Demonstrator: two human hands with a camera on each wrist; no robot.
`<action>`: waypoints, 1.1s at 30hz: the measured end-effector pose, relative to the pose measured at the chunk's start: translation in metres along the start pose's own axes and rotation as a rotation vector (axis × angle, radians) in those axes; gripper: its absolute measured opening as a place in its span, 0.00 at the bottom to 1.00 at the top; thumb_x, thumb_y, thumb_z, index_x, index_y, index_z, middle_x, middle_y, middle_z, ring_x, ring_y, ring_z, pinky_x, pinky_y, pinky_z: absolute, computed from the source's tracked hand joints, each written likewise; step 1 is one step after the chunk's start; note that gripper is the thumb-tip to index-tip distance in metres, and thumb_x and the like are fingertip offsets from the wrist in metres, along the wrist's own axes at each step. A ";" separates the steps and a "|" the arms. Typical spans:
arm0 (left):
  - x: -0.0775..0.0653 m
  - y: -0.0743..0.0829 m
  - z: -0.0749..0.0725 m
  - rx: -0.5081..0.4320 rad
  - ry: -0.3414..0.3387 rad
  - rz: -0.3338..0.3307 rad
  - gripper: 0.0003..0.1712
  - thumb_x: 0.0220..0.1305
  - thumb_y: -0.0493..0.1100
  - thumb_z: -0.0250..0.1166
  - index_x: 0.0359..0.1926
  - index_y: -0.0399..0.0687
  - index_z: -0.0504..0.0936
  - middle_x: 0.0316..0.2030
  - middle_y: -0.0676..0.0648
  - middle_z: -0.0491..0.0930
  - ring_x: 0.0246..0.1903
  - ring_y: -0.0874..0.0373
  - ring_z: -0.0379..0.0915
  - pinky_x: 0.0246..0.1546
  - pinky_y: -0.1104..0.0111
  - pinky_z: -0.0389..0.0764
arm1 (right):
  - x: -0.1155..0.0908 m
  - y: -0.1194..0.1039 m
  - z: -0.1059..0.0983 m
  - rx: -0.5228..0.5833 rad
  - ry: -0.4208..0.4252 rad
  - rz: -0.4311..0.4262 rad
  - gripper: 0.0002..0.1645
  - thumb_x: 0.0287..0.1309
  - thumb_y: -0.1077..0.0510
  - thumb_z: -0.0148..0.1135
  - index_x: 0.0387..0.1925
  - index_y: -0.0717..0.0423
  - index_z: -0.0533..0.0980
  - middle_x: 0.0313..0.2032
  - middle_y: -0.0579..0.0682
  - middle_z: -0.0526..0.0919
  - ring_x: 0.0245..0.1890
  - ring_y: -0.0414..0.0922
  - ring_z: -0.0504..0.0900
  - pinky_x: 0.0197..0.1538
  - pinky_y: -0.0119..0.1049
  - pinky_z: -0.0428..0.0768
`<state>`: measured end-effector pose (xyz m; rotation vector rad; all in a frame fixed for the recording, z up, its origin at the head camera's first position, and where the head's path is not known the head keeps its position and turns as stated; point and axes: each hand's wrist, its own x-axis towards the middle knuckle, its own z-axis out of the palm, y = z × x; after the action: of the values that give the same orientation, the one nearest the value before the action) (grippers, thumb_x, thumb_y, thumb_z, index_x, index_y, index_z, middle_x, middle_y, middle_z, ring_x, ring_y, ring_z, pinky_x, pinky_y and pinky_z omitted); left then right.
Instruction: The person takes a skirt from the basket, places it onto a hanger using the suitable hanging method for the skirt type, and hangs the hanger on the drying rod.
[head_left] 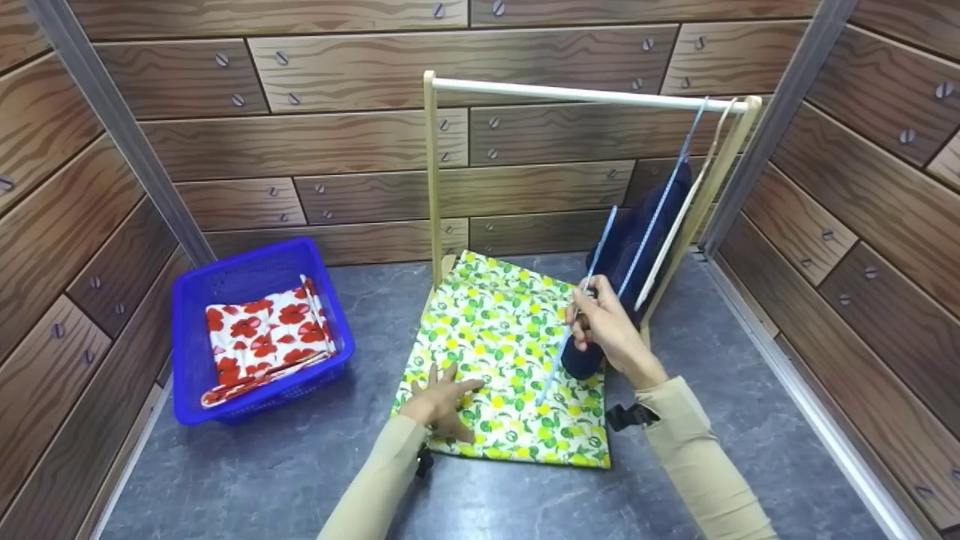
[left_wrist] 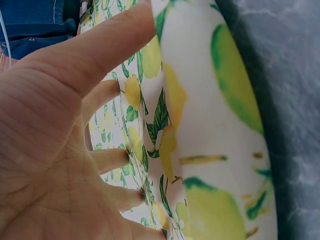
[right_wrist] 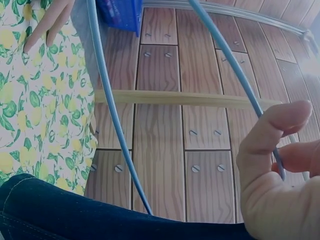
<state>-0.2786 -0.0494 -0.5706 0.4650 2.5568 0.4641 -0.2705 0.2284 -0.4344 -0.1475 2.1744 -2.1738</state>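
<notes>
My left hand (head_left: 441, 401) lies with fingers spread on a folded cloth printed with lemons and leaves (head_left: 495, 330). In the left wrist view its fingertips touch the cloth close to a rounded fold. My right hand (head_left: 606, 322) pinches a thin blue clothes hanger (head_left: 602, 244) between thumb and fingers, above the cloth's right side. Two sides of this hanger (right_wrist: 112, 112) show in the right wrist view. Just beyond that hand, a dark blue denim garment (head_left: 637, 217) hangs beside the rack's right post, its lower part partly hidden by the hand.
A wooden rack with a white rail (head_left: 570, 91) stands at the back. From its right end hang another blue hanger (head_left: 660, 206) and a cream hanger (head_left: 690, 206). To the left, a blue plastic basket (head_left: 184, 337) holds folded red-flowered cloth (head_left: 262, 326). Plank-patterned walls enclose the grey floor.
</notes>
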 end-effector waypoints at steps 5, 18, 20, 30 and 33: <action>0.001 0.001 -0.001 0.012 -0.004 -0.009 0.56 0.42 0.60 0.79 0.72 0.79 0.60 0.79 0.45 0.36 0.76 0.36 0.21 0.66 0.28 0.33 | 0.000 0.001 -0.002 -0.011 0.020 -0.020 0.10 0.77 0.51 0.37 0.50 0.53 0.57 0.23 0.50 0.71 0.12 0.40 0.66 0.17 0.32 0.71; -0.001 0.001 0.000 -0.012 0.004 -0.005 0.55 0.44 0.57 0.79 0.72 0.78 0.60 0.78 0.45 0.35 0.75 0.37 0.20 0.66 0.30 0.31 | 0.004 0.006 -0.002 -0.005 0.101 -0.030 0.20 0.76 0.58 0.39 0.65 0.45 0.54 0.26 0.50 0.73 0.13 0.40 0.68 0.18 0.34 0.73; -0.002 0.001 0.000 -0.022 0.007 -0.005 0.55 0.44 0.57 0.79 0.72 0.77 0.60 0.78 0.45 0.35 0.75 0.37 0.20 0.67 0.30 0.31 | 0.005 0.008 -0.002 -0.014 0.123 -0.033 0.14 0.77 0.58 0.38 0.59 0.48 0.56 0.27 0.49 0.72 0.13 0.40 0.67 0.18 0.33 0.72; -0.002 0.000 0.000 0.010 0.013 0.010 0.56 0.43 0.58 0.79 0.72 0.77 0.59 0.78 0.45 0.38 0.76 0.36 0.23 0.66 0.29 0.33 | 0.011 0.021 0.008 -0.041 0.210 0.003 0.17 0.77 0.46 0.34 0.40 0.53 0.61 0.24 0.49 0.68 0.11 0.39 0.62 0.17 0.33 0.74; -0.001 0.001 0.000 0.006 0.005 0.009 0.56 0.43 0.58 0.79 0.72 0.78 0.59 0.78 0.45 0.38 0.76 0.36 0.23 0.67 0.30 0.33 | 0.016 0.024 0.008 -0.054 0.250 0.005 0.24 0.76 0.42 0.32 0.33 0.55 0.62 0.22 0.48 0.68 0.10 0.39 0.61 0.16 0.35 0.75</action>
<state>-0.2774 -0.0496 -0.5696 0.4782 2.5626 0.4621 -0.2858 0.2188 -0.4577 0.1350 2.3581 -2.2384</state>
